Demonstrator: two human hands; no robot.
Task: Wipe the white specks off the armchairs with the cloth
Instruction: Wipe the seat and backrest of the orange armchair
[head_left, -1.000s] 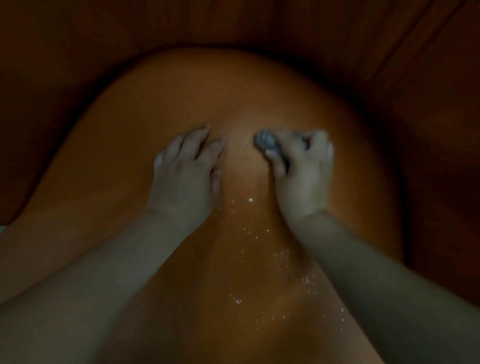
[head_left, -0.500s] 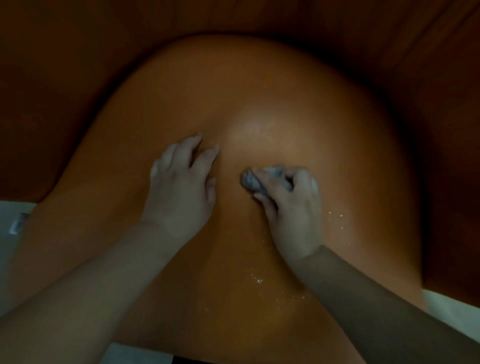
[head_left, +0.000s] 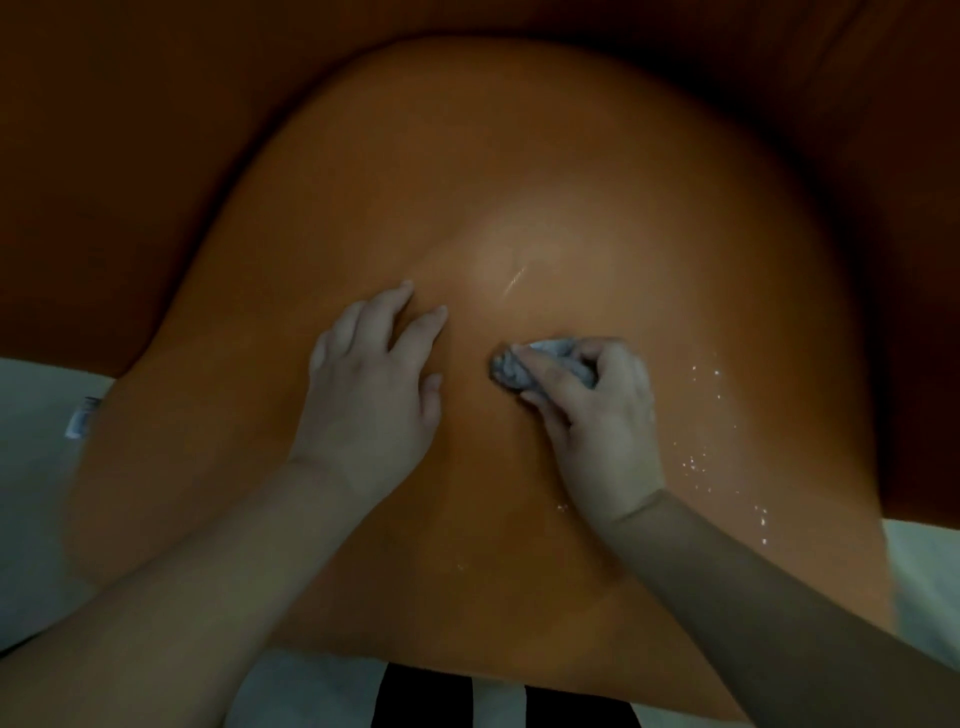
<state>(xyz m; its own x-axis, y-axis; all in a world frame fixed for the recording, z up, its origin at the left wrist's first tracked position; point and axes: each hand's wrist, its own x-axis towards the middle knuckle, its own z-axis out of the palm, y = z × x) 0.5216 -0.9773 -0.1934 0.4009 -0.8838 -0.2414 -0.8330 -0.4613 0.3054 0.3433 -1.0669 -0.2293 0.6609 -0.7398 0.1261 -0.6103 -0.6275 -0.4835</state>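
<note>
**Orange armchair cushion, seen from above**

Under your view the orange armchair cushion (head_left: 519, 171) bulges as a smooth rounded surface, with a pale sheen near its middle. Your left hand (head_left: 371, 395) rests flat on it, fingers spread. Just right of that, your right hand (head_left: 597, 421) presses a crumpled grey cloth (head_left: 511, 370) onto the cushion. White specks (head_left: 711, 447) lie scattered along the right flank (a few more sit near the right wrist). The pale floor (head_left: 36, 447) shows at both lower sides.
</note>
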